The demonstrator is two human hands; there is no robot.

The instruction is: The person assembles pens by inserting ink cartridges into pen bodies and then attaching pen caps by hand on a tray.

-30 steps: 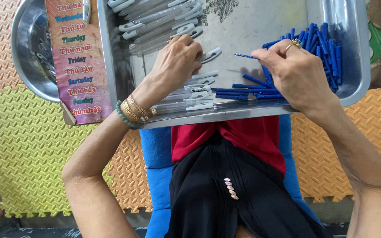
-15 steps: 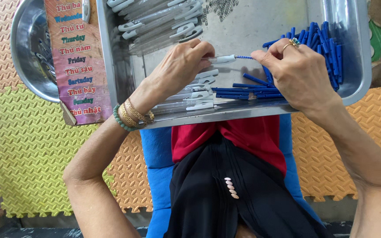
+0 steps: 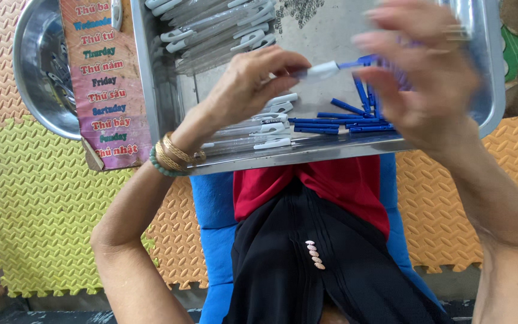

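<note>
A steel tray (image 3: 151,90) rests on the person's lap. Beside its left wall lies a round metal bowl (image 3: 37,72). Above the tray's middle the right hand (image 3: 421,84) hovers, blurred, fingers spread and loose. The left hand (image 3: 247,84) pinches a white pen cap (image 3: 322,71) joined to a blue pen part (image 3: 355,62). Blue pieces (image 3: 343,123) lie near the tray's front edge.

Blue pen parts (image 3: 343,123) and white clear caps (image 3: 265,129) are lying in a silver steel tray (image 3: 151,90); yellow (image 3: 37,198) and orange (image 3: 445,198) embossed foam mats are showing beneath.
</note>
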